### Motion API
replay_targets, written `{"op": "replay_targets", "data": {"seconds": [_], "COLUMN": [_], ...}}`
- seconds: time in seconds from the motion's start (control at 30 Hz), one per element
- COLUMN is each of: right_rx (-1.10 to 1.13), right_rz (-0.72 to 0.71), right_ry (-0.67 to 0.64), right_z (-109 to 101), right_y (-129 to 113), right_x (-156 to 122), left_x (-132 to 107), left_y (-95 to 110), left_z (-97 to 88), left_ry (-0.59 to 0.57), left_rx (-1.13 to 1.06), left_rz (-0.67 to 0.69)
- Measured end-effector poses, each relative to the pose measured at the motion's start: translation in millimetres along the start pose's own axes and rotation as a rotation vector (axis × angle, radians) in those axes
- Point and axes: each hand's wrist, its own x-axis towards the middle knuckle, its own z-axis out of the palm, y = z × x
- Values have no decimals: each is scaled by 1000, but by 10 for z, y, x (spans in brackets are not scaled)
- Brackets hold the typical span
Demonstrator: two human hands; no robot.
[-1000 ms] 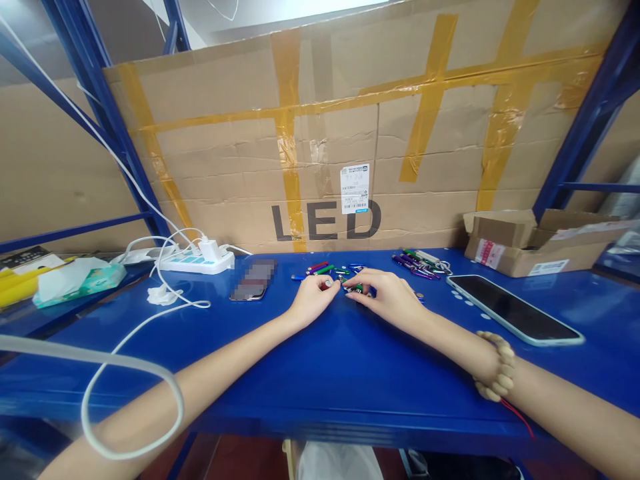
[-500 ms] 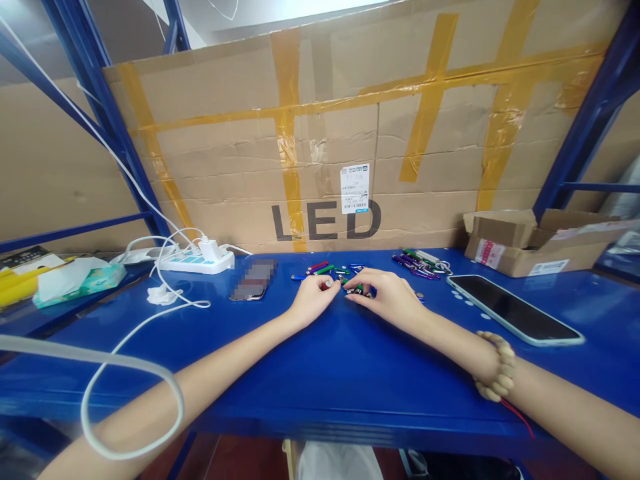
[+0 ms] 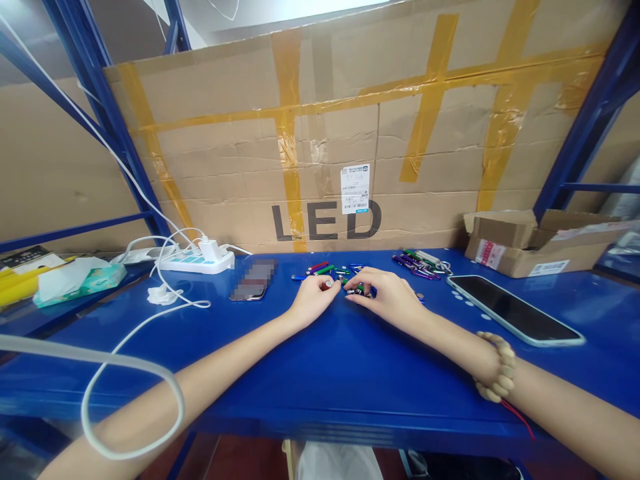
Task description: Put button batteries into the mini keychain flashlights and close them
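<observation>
Both my hands meet at the middle of a blue table (image 3: 330,360). My left hand (image 3: 313,299) is curled, its fingertips pinching a small silvery-ended piece. My right hand (image 3: 387,293) is closed over a small green and silver keychain-like item (image 3: 356,288) on the table. The two hands almost touch. Just behind them lies a scatter of small coloured pen-shaped gadgets (image 3: 325,269) in red, green and blue. A second bunch of them (image 3: 420,261) lies to the right. A beaded bracelet (image 3: 495,367) is on my right wrist.
A phone (image 3: 515,310) lies face up at right, another phone (image 3: 254,279) left of the hands. A white power strip (image 3: 197,261) with cables, a tissue pack (image 3: 80,280) and an open carton (image 3: 530,240) stand around. A taped cardboard sheet marked LED (image 3: 325,133) backs the table.
</observation>
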Motion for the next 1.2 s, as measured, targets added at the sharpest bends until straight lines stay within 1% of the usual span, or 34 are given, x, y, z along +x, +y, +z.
{"op": "replay_targets", "data": {"seconds": [0.33, 0.97, 1.2], "right_rx": [4, 0, 6], "right_rz": [-18, 22, 33], "right_ry": [10, 4, 27], "right_z": [7, 11, 22], "right_y": [9, 0, -8], "right_x": [-2, 7, 1], "left_x": [-9, -6, -2], "left_y": [9, 8, 7], "left_z": [-5, -3, -1], "left_ry": [-5, -13, -18], "left_rx": [1, 9, 29], "left_rz": [0, -3, -11]}}
